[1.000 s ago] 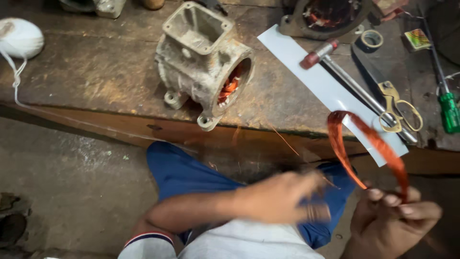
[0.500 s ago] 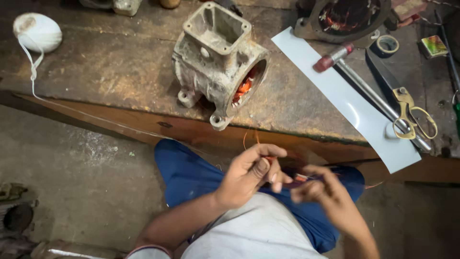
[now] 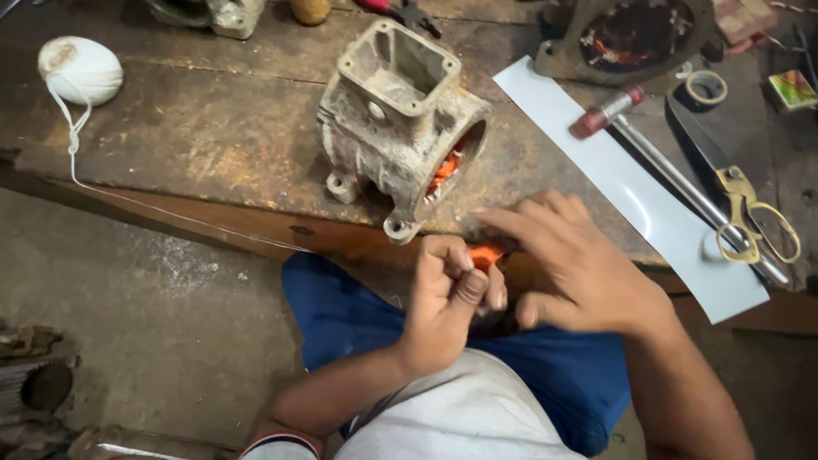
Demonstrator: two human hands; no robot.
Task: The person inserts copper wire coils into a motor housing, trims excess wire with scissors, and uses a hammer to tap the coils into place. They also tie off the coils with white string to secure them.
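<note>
Just below the motor housing [image 3: 400, 128], off the near edge of the worktop [image 3: 213, 145], both hands meet over the person's lap. The left hand [image 3: 447, 298] is curled into a tight grip, thumb pressed against the bent fingers, pinching an orange-red copper coil [image 3: 486, 255] of which only a small patch shows between the two hands. The right hand [image 3: 579, 268] lies just right of it with fingers spread and stretched toward the housing; it touches or covers the coil, but whether it actually clamps it cannot be told. The coil sits low and close to the body, likely so both hands can work it freely before the housing's open end.

That housing, a worn grey casting, lies on its side with its round opening turned toward the person, so the orange windings inside are within reach. Right of the housing, a white sheet [image 3: 596, 162] lies slantwise across the worktop, carrying a hammer [image 3: 673, 170] and brass-handled scissors [image 3: 754, 221], all close to the right hand. Far left of the housing rests a ball of white string [image 3: 81, 70], its loose end trailing along the worktop edge toward the lap. Behind the housing to the right stands a second wound stator [image 3: 635, 38].
</note>
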